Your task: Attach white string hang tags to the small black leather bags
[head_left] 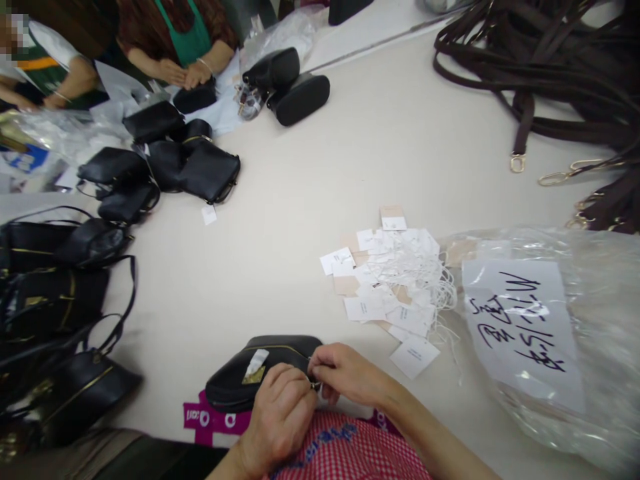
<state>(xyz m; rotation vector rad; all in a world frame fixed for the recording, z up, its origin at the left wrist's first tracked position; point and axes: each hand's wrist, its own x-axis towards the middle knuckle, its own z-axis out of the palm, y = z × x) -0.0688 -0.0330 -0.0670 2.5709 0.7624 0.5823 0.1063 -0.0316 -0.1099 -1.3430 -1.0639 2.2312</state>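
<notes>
Pale table (320, 180) across most of the frame. Lower right: clear plastic bag (607, 320) with handwritten sheet (520, 333). Upper right: heap of dark straps (575, 93). Right of centre: loose pile of white tags (400, 267). Lower centre, at the table's near edge: black bag (227, 373), gold zip (275, 346) along its upper side. Left hand (284, 417) curled against its right end; right hand (353, 375) just beside, fingertips bunched there. Cannot tell whether either hand grips anything.
</notes>
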